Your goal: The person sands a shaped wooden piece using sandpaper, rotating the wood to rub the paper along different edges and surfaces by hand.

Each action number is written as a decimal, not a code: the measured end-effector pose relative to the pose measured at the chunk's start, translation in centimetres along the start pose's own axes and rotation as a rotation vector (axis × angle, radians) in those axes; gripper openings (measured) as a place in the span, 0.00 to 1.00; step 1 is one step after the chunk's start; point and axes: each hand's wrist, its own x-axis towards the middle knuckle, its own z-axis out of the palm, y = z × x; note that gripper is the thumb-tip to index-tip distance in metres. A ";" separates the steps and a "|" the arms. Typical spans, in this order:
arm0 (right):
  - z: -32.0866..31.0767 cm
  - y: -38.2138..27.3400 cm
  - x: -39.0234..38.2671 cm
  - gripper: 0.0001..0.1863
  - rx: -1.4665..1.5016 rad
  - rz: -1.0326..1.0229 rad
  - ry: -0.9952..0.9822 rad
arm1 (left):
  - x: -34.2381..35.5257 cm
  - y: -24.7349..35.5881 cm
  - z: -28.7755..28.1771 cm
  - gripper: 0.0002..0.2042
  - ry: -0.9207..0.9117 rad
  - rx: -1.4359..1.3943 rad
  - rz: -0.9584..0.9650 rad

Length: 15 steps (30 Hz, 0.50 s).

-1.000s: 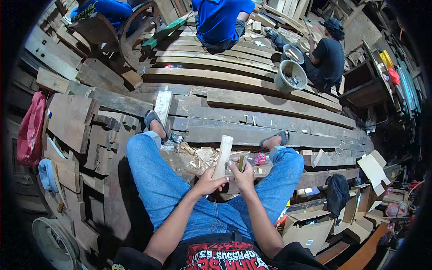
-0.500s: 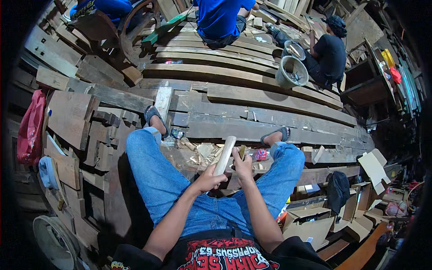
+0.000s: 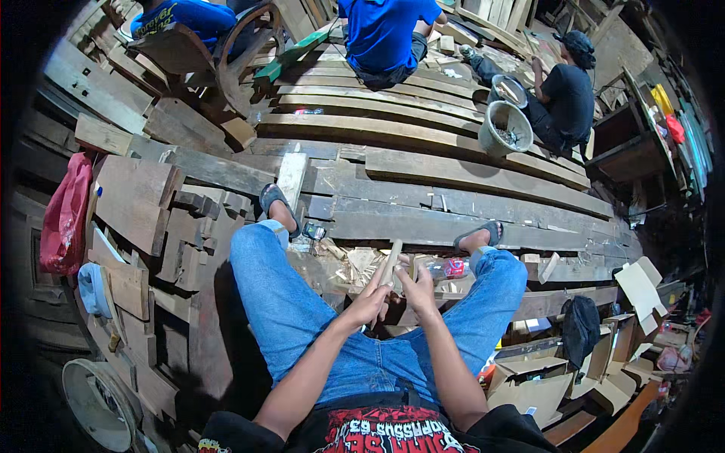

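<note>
Between my knees, my left hand [image 3: 368,303] grips a pale wooden stick [image 3: 392,261], whose upper end points away from me. Close beside it on the right is my right hand [image 3: 418,293], its fingers bent near the stick. Whatever lies within the right hand is hidden now. Below both hands, pale wood offcuts [image 3: 361,262] lie scattered on the boards. A clear plastic bottle with a red label [image 3: 455,268] rests just beyond the right hand, near my right foot.
Long planks [image 3: 468,175] stretch across ahead. Two buckets, one grey [image 3: 504,130], stand near a seated person in black [image 3: 565,98]. Another person in blue [image 3: 385,38] sits farther off. Stacked boards [image 3: 136,198] fill the left; cardboard boxes [image 3: 529,386] lie right.
The stick has gone lower and shows less above my left hand. My right hand has moved down and closer to it; the small brownish piece seen in it earlier is out of sight.
</note>
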 end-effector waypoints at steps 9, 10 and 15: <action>0.7 0.2 -0.2 0.21 0.081 0.098 -0.079 | 0.5 -0.8 -0.3 0.30 0.073 -0.049 0.180; 0.3 2.7 0.8 0.21 0.037 -0.070 0.017 | 0.8 -0.4 -0.1 0.28 0.059 0.070 0.165; 0.1 0.6 0.0 0.22 0.307 0.375 0.014 | 0.3 -0.1 -0.3 0.25 -0.008 0.089 0.161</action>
